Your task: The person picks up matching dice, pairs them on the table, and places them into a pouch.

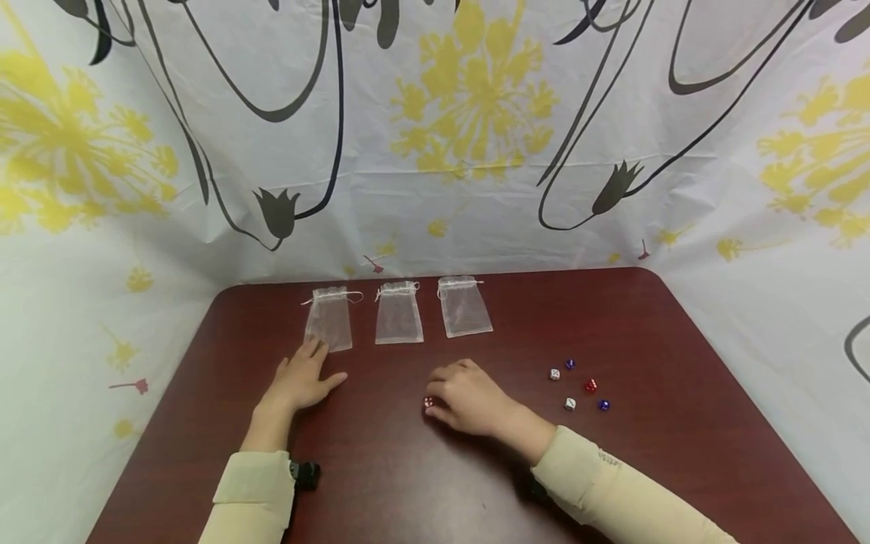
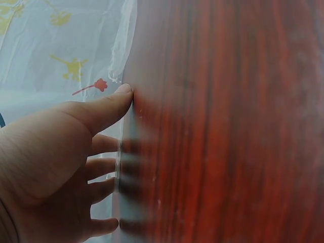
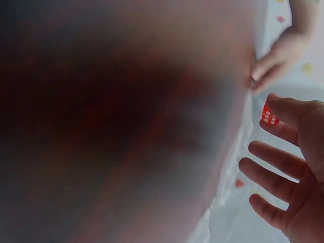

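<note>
Between thumb and index finger, my right hand (image 1: 472, 400) pinches a red die (image 1: 428, 402) with white pips. The right wrist view shows that die (image 3: 270, 115) at the fingertips, the other fingers spread apart from it. My left hand (image 1: 299, 381) lies with fingers extended and thumb spread, its fingertips at the lower edge of the left sheer white drawstring pouch (image 1: 331, 321). Whether they press on the pouch I cannot tell. Two like pouches lie to its right, the middle pouch (image 1: 399, 317) and the right pouch (image 1: 465, 310).
Right of my right hand lie a blue die (image 1: 570, 364), a white die (image 1: 554, 374), another red die (image 1: 591, 385), a second white die (image 1: 570, 404) and a second blue die (image 1: 604, 405). A patterned curtain (image 1: 408, 219) surrounds the dark red wooden table (image 1: 381, 476).
</note>
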`<state>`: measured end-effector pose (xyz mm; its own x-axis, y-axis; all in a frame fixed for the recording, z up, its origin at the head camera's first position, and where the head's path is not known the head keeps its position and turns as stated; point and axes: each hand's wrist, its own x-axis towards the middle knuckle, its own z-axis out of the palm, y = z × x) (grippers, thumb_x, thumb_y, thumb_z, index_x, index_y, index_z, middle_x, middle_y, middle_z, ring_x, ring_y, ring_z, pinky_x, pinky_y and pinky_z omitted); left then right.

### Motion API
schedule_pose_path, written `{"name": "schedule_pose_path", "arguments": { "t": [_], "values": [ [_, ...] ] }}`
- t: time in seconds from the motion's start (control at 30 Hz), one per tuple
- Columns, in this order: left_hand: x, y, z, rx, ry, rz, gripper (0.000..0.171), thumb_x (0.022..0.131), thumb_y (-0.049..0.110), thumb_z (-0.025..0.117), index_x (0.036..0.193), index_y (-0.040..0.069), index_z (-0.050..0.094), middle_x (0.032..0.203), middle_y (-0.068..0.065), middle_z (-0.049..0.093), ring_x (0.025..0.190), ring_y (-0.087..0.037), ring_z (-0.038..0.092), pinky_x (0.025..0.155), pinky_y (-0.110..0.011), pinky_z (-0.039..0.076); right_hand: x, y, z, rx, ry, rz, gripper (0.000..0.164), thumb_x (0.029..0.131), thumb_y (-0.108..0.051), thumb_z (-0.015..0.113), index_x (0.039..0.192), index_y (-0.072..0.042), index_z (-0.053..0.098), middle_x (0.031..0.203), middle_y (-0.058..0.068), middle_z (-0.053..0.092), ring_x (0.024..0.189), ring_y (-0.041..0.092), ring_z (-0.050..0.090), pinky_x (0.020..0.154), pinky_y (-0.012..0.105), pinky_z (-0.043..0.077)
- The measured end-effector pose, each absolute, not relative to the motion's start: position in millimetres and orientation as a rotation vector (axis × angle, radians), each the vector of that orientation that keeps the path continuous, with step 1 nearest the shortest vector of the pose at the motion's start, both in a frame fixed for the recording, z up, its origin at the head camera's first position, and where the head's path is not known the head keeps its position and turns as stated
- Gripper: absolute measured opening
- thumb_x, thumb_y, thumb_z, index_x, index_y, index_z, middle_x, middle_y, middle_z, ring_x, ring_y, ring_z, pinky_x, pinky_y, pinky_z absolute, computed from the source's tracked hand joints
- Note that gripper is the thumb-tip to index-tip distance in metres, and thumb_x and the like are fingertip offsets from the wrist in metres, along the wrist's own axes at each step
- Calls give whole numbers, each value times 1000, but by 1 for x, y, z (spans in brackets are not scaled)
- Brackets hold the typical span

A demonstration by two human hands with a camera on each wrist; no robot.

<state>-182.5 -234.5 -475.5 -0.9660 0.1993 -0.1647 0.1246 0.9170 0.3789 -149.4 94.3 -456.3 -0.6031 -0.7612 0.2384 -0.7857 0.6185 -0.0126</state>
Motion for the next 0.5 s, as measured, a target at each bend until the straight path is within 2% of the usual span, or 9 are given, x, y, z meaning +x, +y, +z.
{"name": "schedule_pose_path", "arguments": {
  "t": [0.27,0.5],
  "values": [
    [-181,-232,-473,248,2876,550,78,101,42,61,155,-5,31,162,-29,19,150,-46,18,115,-72,13,-140,86,-468,1315,-2685,52,22,89,-42,76,98,-22,75,106,-3,69,98,17,65,91,41,49],
    [-180,-234,-473,251,2888,533,77,101,41,61,155,-5,31,162,-29,20,149,-47,19,114,-73,13,-141,85,-468,1327,-2679,45,25,88,-44,76,100,-22,74,107,-3,69,100,17,65,90,41,50]
  ]
}}
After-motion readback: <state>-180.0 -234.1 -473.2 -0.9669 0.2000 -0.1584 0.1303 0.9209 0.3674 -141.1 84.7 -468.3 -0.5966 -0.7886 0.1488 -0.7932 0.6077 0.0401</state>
